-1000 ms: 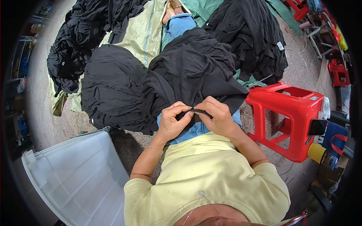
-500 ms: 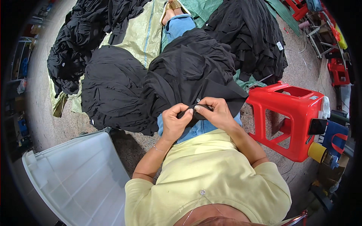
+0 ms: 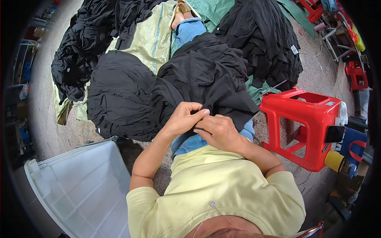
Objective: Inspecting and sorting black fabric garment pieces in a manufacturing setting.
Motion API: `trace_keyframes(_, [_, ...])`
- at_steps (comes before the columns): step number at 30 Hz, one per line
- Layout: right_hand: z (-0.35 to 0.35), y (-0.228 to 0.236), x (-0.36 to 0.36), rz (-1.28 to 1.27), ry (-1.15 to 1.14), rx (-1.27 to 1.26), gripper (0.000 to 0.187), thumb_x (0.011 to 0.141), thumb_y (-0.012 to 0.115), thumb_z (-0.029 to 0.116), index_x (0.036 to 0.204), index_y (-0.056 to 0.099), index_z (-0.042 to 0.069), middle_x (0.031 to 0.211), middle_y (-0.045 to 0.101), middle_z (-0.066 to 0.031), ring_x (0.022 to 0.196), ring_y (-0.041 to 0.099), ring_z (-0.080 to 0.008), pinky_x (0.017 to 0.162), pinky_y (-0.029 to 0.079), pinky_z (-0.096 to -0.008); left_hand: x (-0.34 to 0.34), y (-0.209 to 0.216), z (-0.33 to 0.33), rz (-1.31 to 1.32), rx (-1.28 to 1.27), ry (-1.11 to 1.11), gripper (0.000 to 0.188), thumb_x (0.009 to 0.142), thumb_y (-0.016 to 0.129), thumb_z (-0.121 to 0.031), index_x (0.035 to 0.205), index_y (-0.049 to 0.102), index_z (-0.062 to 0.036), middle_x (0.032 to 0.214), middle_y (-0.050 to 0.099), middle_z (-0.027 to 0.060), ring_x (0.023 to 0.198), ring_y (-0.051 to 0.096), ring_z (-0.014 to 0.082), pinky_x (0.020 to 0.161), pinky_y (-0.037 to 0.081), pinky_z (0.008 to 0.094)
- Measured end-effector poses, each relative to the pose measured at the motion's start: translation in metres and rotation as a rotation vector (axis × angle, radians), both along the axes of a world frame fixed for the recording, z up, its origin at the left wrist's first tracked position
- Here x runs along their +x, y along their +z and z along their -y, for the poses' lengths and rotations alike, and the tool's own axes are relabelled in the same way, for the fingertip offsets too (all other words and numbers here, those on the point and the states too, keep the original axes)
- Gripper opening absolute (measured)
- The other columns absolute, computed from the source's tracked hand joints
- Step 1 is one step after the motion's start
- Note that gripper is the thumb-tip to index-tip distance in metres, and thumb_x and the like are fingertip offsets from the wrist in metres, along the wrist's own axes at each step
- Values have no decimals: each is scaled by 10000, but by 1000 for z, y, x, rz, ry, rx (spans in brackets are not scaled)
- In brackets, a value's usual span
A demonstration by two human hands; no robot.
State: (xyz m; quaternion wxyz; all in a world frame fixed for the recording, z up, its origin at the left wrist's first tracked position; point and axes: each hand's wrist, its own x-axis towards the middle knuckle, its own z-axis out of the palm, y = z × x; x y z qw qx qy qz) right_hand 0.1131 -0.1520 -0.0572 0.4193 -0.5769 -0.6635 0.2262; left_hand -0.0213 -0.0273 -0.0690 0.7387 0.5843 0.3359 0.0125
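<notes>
1. Head view, the cloth: a bundle of black cloth lies bunched across the person's lap, over blue jeans. Its flat edge spreads toward the red stool, apart from it.
2. Head view, left hand: thumb and forefinger close narrowly on a small dark fold at the cloth's near edge.
3. Head view, right hand: it sits just beside the left, fingers curled inward under the near edge. Whether they grip anything I cannot tell; the back of the hand hides it.
4. Head view, around them: a second black bundle lies against the lap cloth on the left, and a black pile rests beyond on the right.
5. The step in hand seems to be close fingertip work on that fold. The next move would call for a steady left pinch and free right fingertips.
</notes>
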Motion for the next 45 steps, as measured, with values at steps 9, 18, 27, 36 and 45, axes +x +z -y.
trace_keyframes(9, [-1, 2, 8, -98, -28, -81, 140, 780, 741, 16, 903, 675, 3, 795, 638, -130, 714, 642, -316, 629, 507, -376, 22, -1, 35, 171, 351, 640, 227, 977, 665, -162, 950, 673, 64, 787, 578, -52, 737, 465, 24, 629, 395, 196])
trace_keyframes(18, [0, -3, 25, -446, -109, -295, 122, 840, 724, 52, 910, 679, -37, 841, 665, -122, 767, 657, -230, 686, 497, -323, 19, 0, 28, 339, -219, 834, 146, 944, 700, -100, 1007, 722, 31, 880, 698, -4, 737, 592, 25, 668, 479, 183])
trace_keyframes(27, [6, -14, 12, -757, -171, -246, 96, 862, 665, -19, 952, 631, -23, 863, 600, -83, 810, 574, -146, 740, 455, -262, 18, -13, 30, 235, -94, 785, 44, 876, 672, 10, 857, 712, 4, 783, 651, -46, 690, 554, 21, 628, 432, 185])
trace_keyframes(36, [-3, -6, 12, -155, -261, 97, 233, 745, 718, -109, 938, 636, -9, 827, 614, -132, 720, 623, -294, 633, 497, -339, -3, -13, 23, 327, -44, 432, 63, 871, 653, -5, 824, 681, 27, 756, 595, -59, 697, 490, 1, 620, 383, 184])
trace_keyframes(45, [4, -13, 13, 68, -238, 209, 309, 672, 777, -80, 947, 666, 6, 830, 638, -104, 714, 629, -276, 628, 493, -346, -4, 0, 14, 189, 155, 171, 95, 884, 658, -36, 846, 677, 49, 726, 593, -24, 682, 493, 27, 591, 390, 220])
